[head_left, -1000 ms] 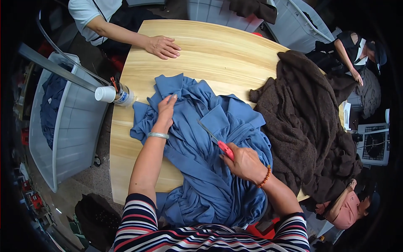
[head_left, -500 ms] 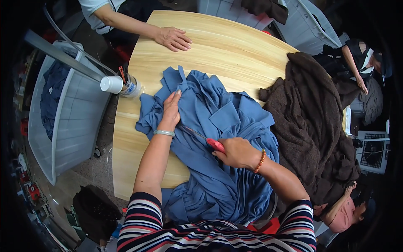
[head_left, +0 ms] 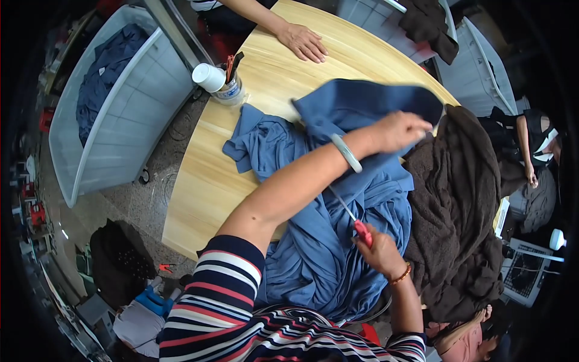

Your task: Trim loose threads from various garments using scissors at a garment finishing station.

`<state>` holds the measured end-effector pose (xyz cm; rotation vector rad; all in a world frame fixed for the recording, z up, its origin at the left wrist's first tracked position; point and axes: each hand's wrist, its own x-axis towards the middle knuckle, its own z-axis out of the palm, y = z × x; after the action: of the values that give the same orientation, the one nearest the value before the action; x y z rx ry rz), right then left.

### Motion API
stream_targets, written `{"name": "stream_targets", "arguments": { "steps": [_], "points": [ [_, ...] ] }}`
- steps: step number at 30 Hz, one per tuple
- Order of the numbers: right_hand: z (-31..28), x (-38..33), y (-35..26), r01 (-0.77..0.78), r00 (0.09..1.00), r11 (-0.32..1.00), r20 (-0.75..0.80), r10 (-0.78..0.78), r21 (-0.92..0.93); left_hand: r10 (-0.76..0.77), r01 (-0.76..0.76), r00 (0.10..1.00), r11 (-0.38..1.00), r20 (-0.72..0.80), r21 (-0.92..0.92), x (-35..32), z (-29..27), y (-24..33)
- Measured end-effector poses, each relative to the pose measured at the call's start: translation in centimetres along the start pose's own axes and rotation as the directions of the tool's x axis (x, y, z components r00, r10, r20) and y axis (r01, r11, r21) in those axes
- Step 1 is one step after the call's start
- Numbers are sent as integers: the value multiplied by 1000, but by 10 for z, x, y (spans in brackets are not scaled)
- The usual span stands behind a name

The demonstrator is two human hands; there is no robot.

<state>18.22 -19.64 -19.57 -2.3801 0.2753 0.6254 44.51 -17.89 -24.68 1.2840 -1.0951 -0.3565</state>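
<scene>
A heap of blue cloth garments lies on the wooden table in front of me. My left hand, smeared by motion, reaches across to the far right with its fingers curled in on the blue cloth. Behind that hand a broad flap of the blue cloth stands raised and blurred, its darker side showing. Lower down, my right hand is closed round a pair of red-handled scissors. Their slim metal blades point up and left over the heap; the tips come close to my left forearm.
Brown knitted cloth is piled along the right side. A white cup and a tool jar stand at the table's left edge. Another person's hand rests flat at the back. A grey bin holds dark blue cloth.
My left hand has swung right and away from me, lifting a flap of the blue cloth. My right hand has drawn down and right with the scissors. The view has shifted.
</scene>
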Motion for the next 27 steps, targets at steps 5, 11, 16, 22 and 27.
{"name": "stream_targets", "arguments": {
  "steps": [5, 11, 16, 22, 27],
  "points": [
    [11, 5, 4, -84, 996, 996, -29, 84, -22, -24, 178, 944, 876, -329, 448, -97, -28, 26],
    [17, 17, -4, -53, 998, 998, -42, 52, -16, -368, 811, 584, 229, -724, 538, -270, -118, -11],
    [24, 7, -20, 76, 997, 997, 18, -76, -14, -338, 723, 502, 669, -796, 172, -297, -140, 27],
    [65, -4, -30, 183, 976, 966, -83, -201, -180, -284, 744, 481, 633, -830, 214, -318, -176, 88],
    [63, 5, -22, 124, 992, 979, 45, -118, -159, -222, 541, 643, 809, -733, 230, -225, -193, 103]
  ]
}}
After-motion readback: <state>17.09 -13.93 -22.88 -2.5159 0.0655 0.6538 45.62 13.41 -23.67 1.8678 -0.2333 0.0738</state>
